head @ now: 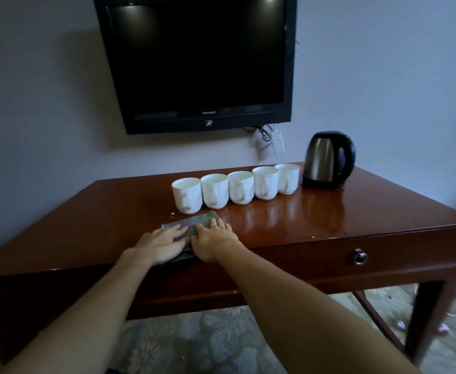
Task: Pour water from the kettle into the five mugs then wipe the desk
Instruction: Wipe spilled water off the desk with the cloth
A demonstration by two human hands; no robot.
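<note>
Several white mugs [239, 187] stand in a row along the middle of the glossy brown desk [329, 211]. A steel and black kettle [328, 159] sits at the right end of the row, near the wall. A grey cloth [194, 221] lies flat near the desk's front edge, just in front of the leftmost mug. My left hand [160, 242] and my right hand [212, 240] press side by side on the cloth with straight fingers. A few water drops [172, 214] show on the wood left of the cloth.
A dark television [197, 60] hangs on the wall above the desk, with cables and a white plug [276, 141] below it. The desk has a front drawer with a round metal knob [359, 257]. Patterned carpet [194, 341] lies under the desk.
</note>
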